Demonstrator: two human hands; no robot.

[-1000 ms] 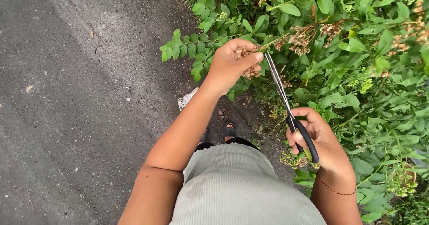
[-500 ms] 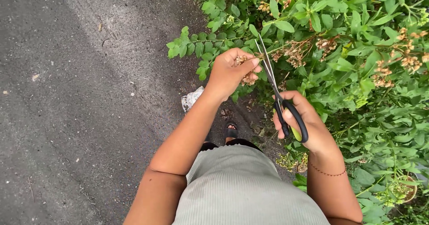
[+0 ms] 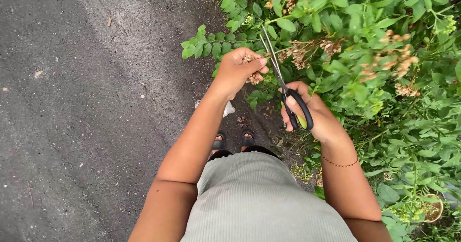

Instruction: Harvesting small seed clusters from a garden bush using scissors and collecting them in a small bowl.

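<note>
1. Your left hand, frame centre-top, pinches a dried flower cluster, fingers closed on it.
2. Your right hand grips black-handled scissors; blades slightly parted, pointing upper-left, just right of the cluster on its thin stem.
3. Green shrub crowds the right; asphalt lies left.

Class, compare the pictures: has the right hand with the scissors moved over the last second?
Yes. The right hand carrying the scissors has moved up and left, closer to the left hand gripping the dried flowers.

wet dark asphalt beside a leafy green shrub, in daylight.
</note>
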